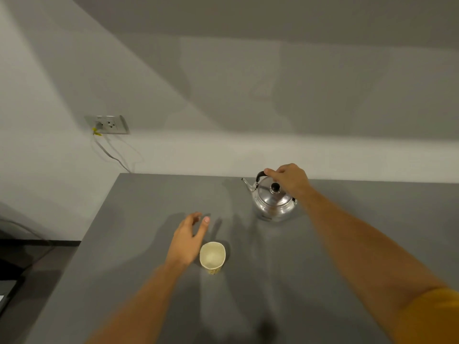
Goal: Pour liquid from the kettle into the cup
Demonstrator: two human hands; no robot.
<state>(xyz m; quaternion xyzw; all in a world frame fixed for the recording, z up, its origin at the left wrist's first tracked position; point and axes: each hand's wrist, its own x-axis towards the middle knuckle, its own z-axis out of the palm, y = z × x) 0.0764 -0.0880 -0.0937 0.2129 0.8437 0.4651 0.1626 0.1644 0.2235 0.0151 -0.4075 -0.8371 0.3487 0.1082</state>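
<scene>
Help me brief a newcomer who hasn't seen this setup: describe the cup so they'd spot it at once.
Start at the grey table against the white wall. The shiny metal kettle stands near its far edge, under the right hand. Nearer the camera, just right of the open left hand, stands the cup: small, pale, open-topped, the only non-metal vessel there.

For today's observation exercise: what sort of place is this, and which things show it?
Probably a plain indoor room, perhaps a kitchen corner or test setup: a bare grey table against a white wall, a wall socket with a cable, a metal kettle and a paper cup.
</scene>
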